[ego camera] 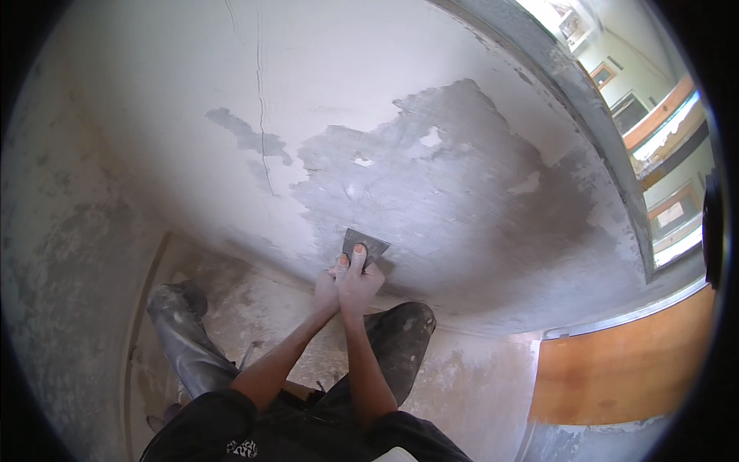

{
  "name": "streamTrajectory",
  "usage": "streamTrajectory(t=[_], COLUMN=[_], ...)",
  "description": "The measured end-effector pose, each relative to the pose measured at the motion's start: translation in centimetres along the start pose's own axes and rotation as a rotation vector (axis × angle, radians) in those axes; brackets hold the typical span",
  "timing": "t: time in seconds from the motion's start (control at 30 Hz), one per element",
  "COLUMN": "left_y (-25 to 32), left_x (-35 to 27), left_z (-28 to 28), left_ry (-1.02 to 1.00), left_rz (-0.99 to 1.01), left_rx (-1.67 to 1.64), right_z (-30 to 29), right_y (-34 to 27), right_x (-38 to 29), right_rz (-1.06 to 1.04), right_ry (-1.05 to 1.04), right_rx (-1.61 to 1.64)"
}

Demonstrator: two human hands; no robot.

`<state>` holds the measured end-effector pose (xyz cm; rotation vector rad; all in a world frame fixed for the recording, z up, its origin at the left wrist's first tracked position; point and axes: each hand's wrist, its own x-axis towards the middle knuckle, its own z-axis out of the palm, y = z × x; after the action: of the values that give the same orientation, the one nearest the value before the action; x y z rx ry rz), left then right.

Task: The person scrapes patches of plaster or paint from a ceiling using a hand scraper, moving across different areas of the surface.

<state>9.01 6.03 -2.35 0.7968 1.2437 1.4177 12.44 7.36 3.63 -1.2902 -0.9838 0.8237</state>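
Observation:
Both my hands grip one flat metal scraper [367, 245], its blade against the lower part of a plastered wall [323, 69]. My right hand [359, 280] wraps the tool with its thumb laid up along the blade. Close beside it on the left, my left hand [328, 289] presses with its thumb near the blade's base. The handle is hidden under my fingers. Around and above the blade spreads a grey patch [404, 179] with ragged edges and small white spots, bordered by white coating. Whitish dust covers both hands.
A long crack [261, 110] runs down the wall at left, beside a smaller grey patch [245, 134]. A window frame [606, 127] curves along the right. Below it at lower right is an orange-brown wooden panel [618, 358]. My knees are bent above a stained floor [456, 375].

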Motion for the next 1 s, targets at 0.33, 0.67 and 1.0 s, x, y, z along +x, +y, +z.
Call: streamTrajectory(t=[0.33,0.67,1.0], left_y=[1.2,1.6,2.2], left_x=[-1.3,-1.2,-1.9], left_z=[1.5,-1.1,-1.1], left_ry=[0.012,0.093,0.116], left_rz=[0.068,0.119,0.048], left_rx=[-0.112,0.145,0.258], right_z=[-0.8,-0.2,0.1], right_y=[-0.8,-3.2,-0.6], right_x=[0.2,-1.0,-1.3], right_rz=[-0.134,0.07,-0.069], right_ry=[-0.085,-0.127,-0.054], right_rx=[-0.028,0.054,-0.02])
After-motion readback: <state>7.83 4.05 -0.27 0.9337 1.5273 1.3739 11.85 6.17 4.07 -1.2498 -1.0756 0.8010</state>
